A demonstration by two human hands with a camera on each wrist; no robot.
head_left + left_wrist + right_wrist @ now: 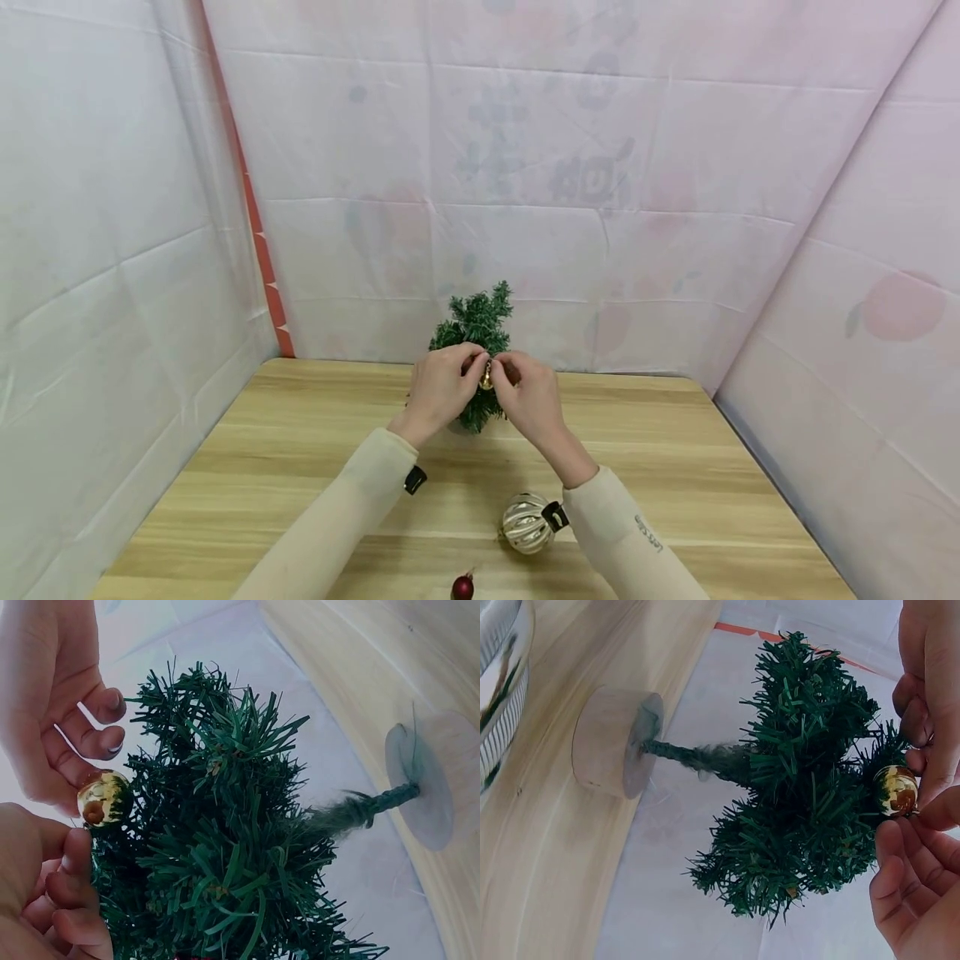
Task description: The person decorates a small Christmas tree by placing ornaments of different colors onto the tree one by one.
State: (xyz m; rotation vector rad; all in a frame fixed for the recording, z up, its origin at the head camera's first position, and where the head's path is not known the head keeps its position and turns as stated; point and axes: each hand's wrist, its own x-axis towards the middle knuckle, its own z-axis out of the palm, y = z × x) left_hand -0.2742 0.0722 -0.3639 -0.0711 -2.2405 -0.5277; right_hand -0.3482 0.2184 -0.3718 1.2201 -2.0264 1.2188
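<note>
A small gold ball ornament [486, 382] hangs against the front of a little green artificial Christmas tree [482, 321]. My left hand [441, 385] and my right hand [531, 398] meet at the top of this ornament, each with thumb and forefinger pinching its hanging loop. The loop itself is mostly covered by fingertips. Close up in the left wrist view, the shiny gold ball [105, 799] touches the green needles. From the right wrist view, the right fingertips are just above the ball [896, 791], by its cap.
The tree stands on a round pale base [604, 742] near the back of the wooden table [645, 450]. Nearer the front lie a large ribbed silver-gold ball ornament [527, 525], beside the right sleeve, and a small dark red ball [462, 587]. White cloth walls [525, 167] enclose the table.
</note>
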